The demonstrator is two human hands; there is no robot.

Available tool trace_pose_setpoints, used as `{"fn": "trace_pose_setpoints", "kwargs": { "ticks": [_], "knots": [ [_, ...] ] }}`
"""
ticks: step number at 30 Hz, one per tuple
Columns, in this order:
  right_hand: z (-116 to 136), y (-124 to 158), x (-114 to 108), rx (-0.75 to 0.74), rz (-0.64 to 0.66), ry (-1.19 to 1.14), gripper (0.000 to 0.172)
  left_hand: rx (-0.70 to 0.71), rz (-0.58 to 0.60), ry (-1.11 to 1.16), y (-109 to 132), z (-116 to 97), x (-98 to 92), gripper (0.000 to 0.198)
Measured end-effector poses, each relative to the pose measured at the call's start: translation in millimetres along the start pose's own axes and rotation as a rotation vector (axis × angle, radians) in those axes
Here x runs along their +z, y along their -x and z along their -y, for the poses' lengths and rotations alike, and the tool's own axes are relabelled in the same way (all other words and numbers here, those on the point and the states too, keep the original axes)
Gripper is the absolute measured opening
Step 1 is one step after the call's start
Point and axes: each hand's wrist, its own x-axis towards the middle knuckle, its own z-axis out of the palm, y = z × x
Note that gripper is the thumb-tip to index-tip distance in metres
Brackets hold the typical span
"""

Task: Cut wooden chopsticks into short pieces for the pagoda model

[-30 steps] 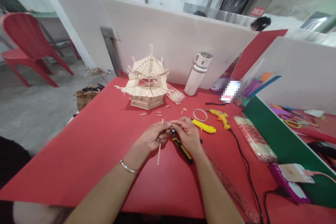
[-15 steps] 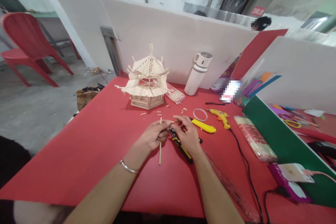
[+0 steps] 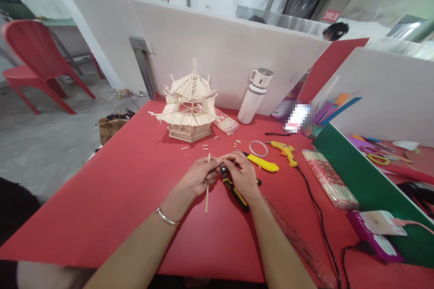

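Note:
A thin wooden stick [image 3: 207, 198] stands out above and below my left hand [image 3: 203, 175], which is closed round it. My right hand [image 3: 241, 172] is pinched, its fingertips meeting those of my left hand. Between them is something small and pale, too small to make out. Below the right hand, black-and-yellow pliers [image 3: 234, 193] lie on the red tabletop, partly covered by it. Further back stands a pagoda model [image 3: 191, 119] built of pale sticks, with several short stick pieces [image 3: 205, 146] scattered in front of it.
Right of my hands lie a yellow utility knife [image 3: 262, 163], a clear ring [image 3: 258, 148] and a yellow glue gun [image 3: 284, 151] with a black cord. A white bottle [image 3: 254, 97] stands behind. Packed sticks [image 3: 328, 178], a clear ruler [image 3: 298, 241] and a power strip [image 3: 376, 239] are at right.
My right fingers, which were raised and apart, have come down and closed against my left fingertips. The stick in my left hand has barely moved.

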Motion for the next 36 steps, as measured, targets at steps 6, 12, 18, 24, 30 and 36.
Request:
{"fn": "trace_pose_setpoints", "kwargs": {
  "ticks": [6, 12, 18, 24, 30, 36],
  "knots": [
    [-2.7, 1.9, 5.2, 0.083, -0.009, 0.003, 0.018, 0.043, -0.06, -0.021, -0.9, 2.5, -1.7, 0.039],
    [-3.6, 0.4, 10.0, 0.059, 0.009, -0.015, 0.018, 0.011, -0.049, -0.029, -3.1, 3.8, -6.8, 0.046],
    [-10.8, 3.0, 14.3, 0.082, -0.02, -0.021, 0.016, -0.016, -0.021, -0.068, -2.9, 5.1, -11.3, 0.052],
    [-13.1, 3.2, 13.6, 0.097, -0.05, -0.066, 0.03, 0.003, -0.017, -0.015, -0.7, 2.4, -7.7, 0.043],
    [-8.0, 1.1, 9.7, 0.02, -0.067, 0.065, 0.024, -0.06, -0.075, 0.069, -2.9, 0.0, -6.7, 0.022],
    [-10.8, 3.2, 13.4, -0.086, -0.079, 0.231, 0.016, -0.2, -0.111, 0.213, -4.2, -1.7, -5.7, 0.019]
  ]
}}
